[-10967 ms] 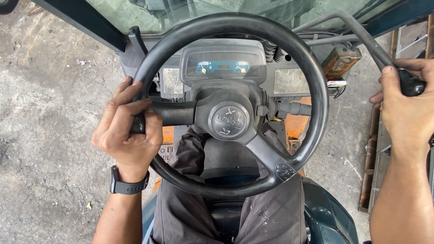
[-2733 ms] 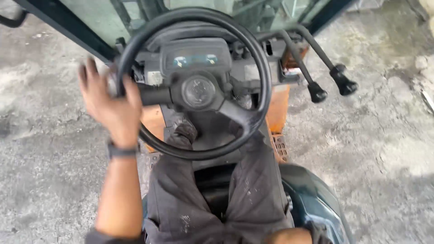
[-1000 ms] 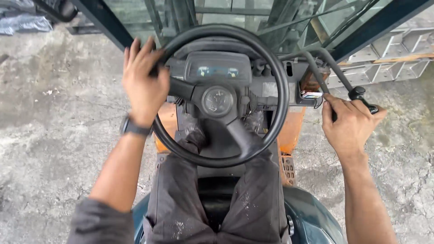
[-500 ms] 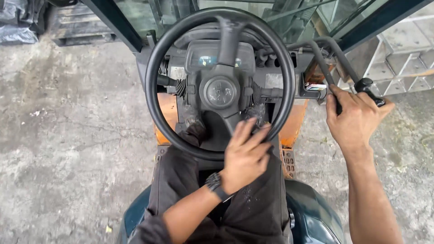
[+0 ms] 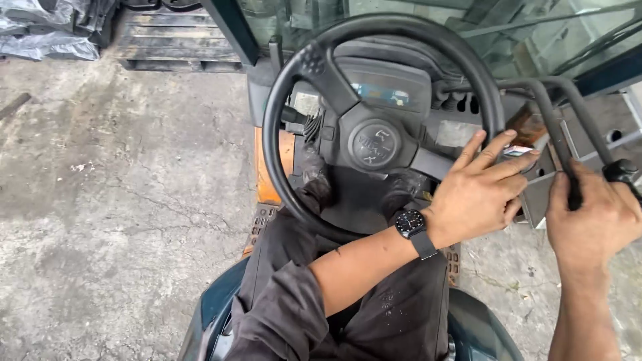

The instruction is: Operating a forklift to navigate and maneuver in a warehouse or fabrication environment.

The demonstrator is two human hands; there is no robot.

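I sit in a forklift seat behind a black steering wheel (image 5: 294, 87) with a round hub (image 5: 374, 142). My left hand (image 5: 478, 190), a dark watch (image 5: 414, 227) on its wrist, reaches across my lap and lies palm-down on the wheel's lower right rim, fingers stretched out. My right hand (image 5: 595, 217) is closed around a black control lever (image 5: 558, 140) to the right of the wheel. A second lever with a black knob (image 5: 620, 169) stands just beside it.
A small instrument display (image 5: 381, 92) sits behind the wheel. Dark trousers (image 5: 401, 314) cover my legs. Cracked concrete floor (image 5: 120, 187) lies to the left, with a wooden pallet (image 5: 174, 47) and grey sacks (image 5: 47, 40) at the top left. A dark cab pillar (image 5: 231, 30) rises ahead.
My left hand has slid along the wheel from the bottom to the lower right rim and the wheel has turned. The right hand stays on the lever. The view has shifted and the floor moved.
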